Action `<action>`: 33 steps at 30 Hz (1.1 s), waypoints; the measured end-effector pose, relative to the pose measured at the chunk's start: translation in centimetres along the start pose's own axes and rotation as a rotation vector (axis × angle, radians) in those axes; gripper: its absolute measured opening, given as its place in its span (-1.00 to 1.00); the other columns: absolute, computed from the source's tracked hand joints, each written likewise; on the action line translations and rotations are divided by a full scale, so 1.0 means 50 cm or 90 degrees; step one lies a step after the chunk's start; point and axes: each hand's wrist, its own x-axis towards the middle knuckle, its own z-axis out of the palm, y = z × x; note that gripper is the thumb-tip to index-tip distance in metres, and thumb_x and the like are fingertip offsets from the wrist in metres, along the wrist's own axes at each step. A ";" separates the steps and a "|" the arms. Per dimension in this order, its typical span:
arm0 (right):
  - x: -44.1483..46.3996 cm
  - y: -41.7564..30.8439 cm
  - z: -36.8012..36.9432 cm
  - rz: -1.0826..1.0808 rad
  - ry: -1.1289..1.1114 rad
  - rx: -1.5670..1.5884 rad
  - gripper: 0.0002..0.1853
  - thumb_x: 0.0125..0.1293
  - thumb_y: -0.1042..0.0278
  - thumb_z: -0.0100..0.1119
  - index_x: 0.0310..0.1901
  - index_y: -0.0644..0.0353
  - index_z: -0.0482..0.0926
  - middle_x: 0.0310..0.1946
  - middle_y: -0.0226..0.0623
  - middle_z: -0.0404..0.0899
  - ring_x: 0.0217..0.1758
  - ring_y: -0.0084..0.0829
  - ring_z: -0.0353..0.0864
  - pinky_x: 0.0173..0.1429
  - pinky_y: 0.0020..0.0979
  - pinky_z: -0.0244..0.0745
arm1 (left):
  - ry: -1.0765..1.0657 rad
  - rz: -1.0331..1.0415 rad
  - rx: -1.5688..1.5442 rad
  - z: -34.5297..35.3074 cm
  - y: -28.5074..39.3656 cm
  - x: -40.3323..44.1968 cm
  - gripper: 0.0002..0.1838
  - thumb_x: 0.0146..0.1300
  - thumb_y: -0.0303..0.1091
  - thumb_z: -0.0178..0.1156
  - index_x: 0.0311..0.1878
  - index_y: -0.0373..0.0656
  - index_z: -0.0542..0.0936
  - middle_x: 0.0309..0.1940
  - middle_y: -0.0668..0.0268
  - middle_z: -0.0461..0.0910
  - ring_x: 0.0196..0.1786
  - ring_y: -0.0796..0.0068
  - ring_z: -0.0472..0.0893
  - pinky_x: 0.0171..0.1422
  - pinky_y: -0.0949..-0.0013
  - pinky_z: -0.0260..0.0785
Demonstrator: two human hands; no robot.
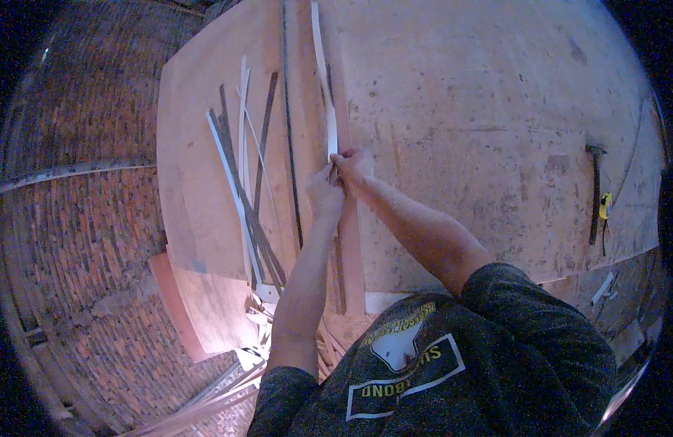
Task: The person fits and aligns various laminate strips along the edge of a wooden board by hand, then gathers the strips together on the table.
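Both hands meet at the near end of a long, thin white strip (331, 124), which runs away from me along the wooden surface. My left hand (325, 192) is closed at the strip's end, fingers pinched together. Just right of it, my right hand (354, 164) pinches the same end, its fingertips touching those of the left. Under the strip lies a long reddish-brown board (353, 247). Left of the hands runs a dark straight line or gap (288, 124) in the surface.
Several loose white and dark strips (243, 160) lie on the wooden tabletop (453, 80) to the left. A hammer (595, 193) and a yellow tape measure (606, 205) rest at the right. Offcuts (260, 328) are piled below the near-left edge. A brick surface (81, 255) is at left.
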 end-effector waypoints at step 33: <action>0.073 -0.006 0.023 -0.022 0.070 -0.088 -0.75 0.04 0.37 0.37 -0.19 0.17 0.75 -0.30 -0.16 0.74 -0.23 -0.30 0.74 -0.09 -0.30 0.62 | 0.005 -0.173 0.115 -0.067 0.062 0.012 -0.63 0.16 -0.13 0.37 -0.34 -0.33 0.61 -0.36 -0.03 0.65 -0.26 0.06 0.65 -0.13 0.13 0.46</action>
